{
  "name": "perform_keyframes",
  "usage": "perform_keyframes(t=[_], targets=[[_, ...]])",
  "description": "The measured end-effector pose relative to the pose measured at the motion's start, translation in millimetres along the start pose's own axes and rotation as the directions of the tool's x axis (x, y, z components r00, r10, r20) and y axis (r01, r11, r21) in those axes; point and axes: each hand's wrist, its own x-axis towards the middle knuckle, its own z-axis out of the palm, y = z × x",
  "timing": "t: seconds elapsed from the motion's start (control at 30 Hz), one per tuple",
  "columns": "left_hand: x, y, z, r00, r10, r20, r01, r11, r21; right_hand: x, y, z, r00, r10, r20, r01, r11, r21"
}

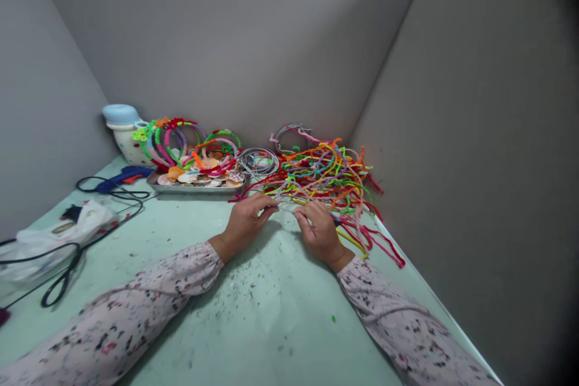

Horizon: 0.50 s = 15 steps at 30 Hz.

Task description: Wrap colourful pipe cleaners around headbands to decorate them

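Note:
Between my two hands a thin grey wire (286, 210) spans a short gap above the table. My left hand (248, 218) pinches one end between thumb and fingers. On the other side my right hand (318, 230) is closed on the wire, its fingertips pointing left. Just behind the hands lies a tangled pile of colourful pipe cleaners (323, 172), some strands reaching past my right hand. Coiled grey wire (259, 161) rests at the left side of the pile.
A metal tray (199, 190) of shells and fuzzy rings stands at the back left, beside a white cup with a blue lid (129, 139). Further left are a blue tool (120, 180), a black cable (75, 265) and a plastic bag (40, 247). Walls border the table.

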Motion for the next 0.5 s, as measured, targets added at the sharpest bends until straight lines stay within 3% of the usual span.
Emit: perform_keyframes(t=[0.5], targets=[[0.7,2.4,-1.5,1.0,-0.019,-0.009,0.02,1.0,0.023,0.0,-1.1,0.1,1.0,-0.027,-0.011,0.026,0.999,-0.024]])
